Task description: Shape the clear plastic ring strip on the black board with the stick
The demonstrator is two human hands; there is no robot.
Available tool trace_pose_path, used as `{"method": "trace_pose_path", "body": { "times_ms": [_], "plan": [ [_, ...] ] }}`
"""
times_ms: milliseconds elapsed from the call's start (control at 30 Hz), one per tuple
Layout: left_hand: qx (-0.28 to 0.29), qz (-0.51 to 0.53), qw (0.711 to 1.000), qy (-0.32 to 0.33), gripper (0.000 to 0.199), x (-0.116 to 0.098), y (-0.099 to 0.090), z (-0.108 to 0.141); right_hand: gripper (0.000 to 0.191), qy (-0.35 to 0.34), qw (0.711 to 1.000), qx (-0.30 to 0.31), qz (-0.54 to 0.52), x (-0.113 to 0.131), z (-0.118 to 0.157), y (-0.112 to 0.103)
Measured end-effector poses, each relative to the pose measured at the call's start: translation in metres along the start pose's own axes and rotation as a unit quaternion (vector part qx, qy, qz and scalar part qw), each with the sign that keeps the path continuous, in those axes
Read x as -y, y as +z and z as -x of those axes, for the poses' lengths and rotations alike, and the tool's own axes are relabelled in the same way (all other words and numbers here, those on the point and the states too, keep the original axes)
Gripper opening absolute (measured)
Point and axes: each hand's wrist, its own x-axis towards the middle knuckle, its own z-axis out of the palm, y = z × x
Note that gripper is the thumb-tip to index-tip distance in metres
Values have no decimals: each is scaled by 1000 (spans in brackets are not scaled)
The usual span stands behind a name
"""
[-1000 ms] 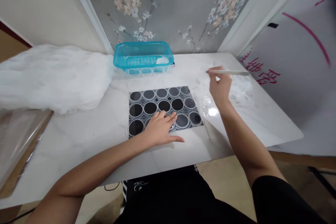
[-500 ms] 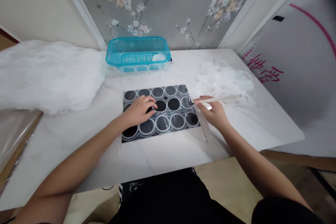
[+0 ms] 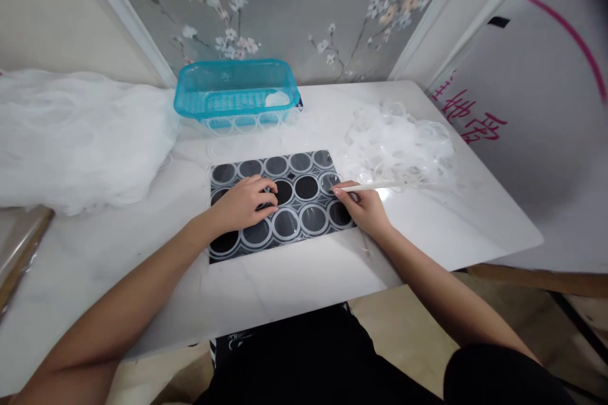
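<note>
A black sheet with rows of pale-rimmed ovals lies on the table, with clear film over it. My left hand rests on its left part, fingers apart and slightly bent, covering some ovals. At the sheet's right edge my right hand pinches a slim white pen-like tool. The tool's near end is at the right oval of the middle row; its tip is too small to make out. Two ovals beside my left hand look plain black, darker than most others.
Behind the sheet stands a blue plastic basket with a white piece inside. A big heap of filmy white material fills the left side. Clear ring-like scraps are piled at the right. A white board with red writing stands beyond the table's right edge.
The view has shifted slightly. My right hand has turned, and the tool's near end sits lower against the right oval. My left hand stays on the sheet.
</note>
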Motion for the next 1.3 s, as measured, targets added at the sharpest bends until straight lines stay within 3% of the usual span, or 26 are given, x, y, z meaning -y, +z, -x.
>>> {"method": "trace_pose_path", "body": {
  "times_ms": [100,233,400,567,700,833,933,1000,1067,1133,1200,1300],
  "plan": [
    [-2,-45,999,0,27,-3,-4,-1,31,4,1000,-6,8,-1,-1,0],
    [-4,-78,997,13,39,-30,-3,-7,32,2,1000,-2,11,-3,-1,0],
    [54,-94,993,54,66,-68,13,-13,29,-12,1000,-1,5,-4,0,2],
    [74,-99,992,39,79,-79,27,-19,25,-44,999,-11,10,-7,-4,3],
    [72,-89,993,18,79,-85,33,-30,21,-122,986,-12,113,-10,3,6],
    [71,-63,995,7,86,-90,37,-37,19,-199,943,18,267,-10,13,9],
    [70,-49,996,6,98,-92,37,-40,24,-211,926,31,312,-10,-10,-3],
    [83,-45,996,0,103,-92,34,-40,24,-181,936,-25,300,-10,-41,-22],
    [98,-47,994,-3,101,-91,32,-40,24,-108,941,-183,263,-9,-70,-44],
    [102,-53,993,-1,93,-91,30,-37,28,-84,936,-258,224,-5,-81,-59],
    [92,-60,994,4,84,-91,31,-33,29,-108,947,-231,196,0,-64,-60],
    [76,-68,995,14,77,-91,34,-25,22,-112,973,-121,163,6,-6,-38]
  ]
}}
